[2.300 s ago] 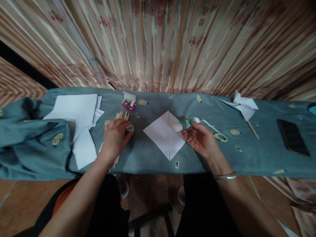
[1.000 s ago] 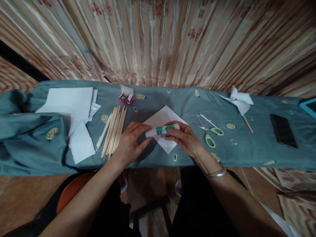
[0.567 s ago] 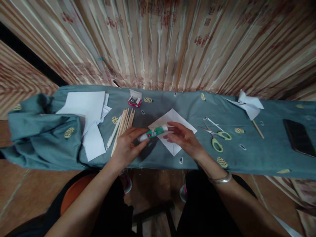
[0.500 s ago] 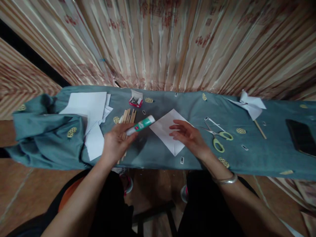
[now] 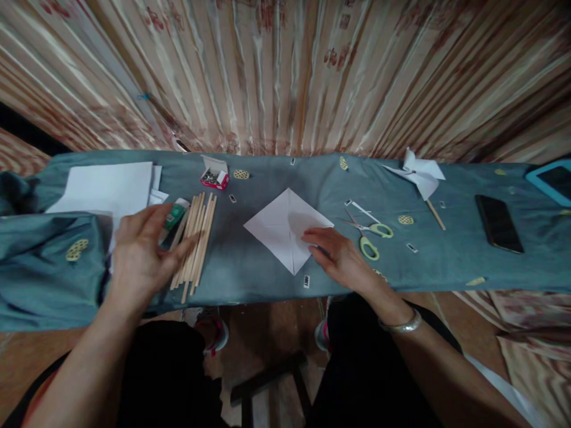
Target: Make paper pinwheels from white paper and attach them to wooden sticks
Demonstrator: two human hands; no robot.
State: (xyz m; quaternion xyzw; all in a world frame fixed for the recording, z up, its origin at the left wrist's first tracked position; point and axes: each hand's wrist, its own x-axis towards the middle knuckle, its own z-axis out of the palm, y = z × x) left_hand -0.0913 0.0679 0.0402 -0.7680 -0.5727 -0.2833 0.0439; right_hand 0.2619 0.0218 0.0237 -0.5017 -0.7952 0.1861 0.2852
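My left hand [image 5: 145, 252] is over the left side of the table with thumb and fingers apart. Just beyond its fingers lies a green and white glue stick [image 5: 177, 213], partly hidden by the hand. Several wooden sticks [image 5: 196, 238] lie side by side under and beside the thumb. A square sheet of white paper [image 5: 279, 223], turned corner-down and creased, lies in the middle. My right hand [image 5: 336, 252], wearing a silver bangle, rests its outstretched fingers at the paper's right side. Green-handled scissors [image 5: 368, 232] lie open to the right of that hand.
A red box of small metal pins [image 5: 215, 177] stands open at the back. White sheets [image 5: 107, 184] lie at left. To the right are a paper pinwheel on a stick [image 5: 419, 172], a black phone [image 5: 498, 223] and a blue-edged device [image 5: 553, 181]. A curtain hangs behind.
My left hand has moved left and set the glue stick down beside the wooden sticks, its fingers now apart. My right hand has lowered to the paper's right side. The view has shifted right.
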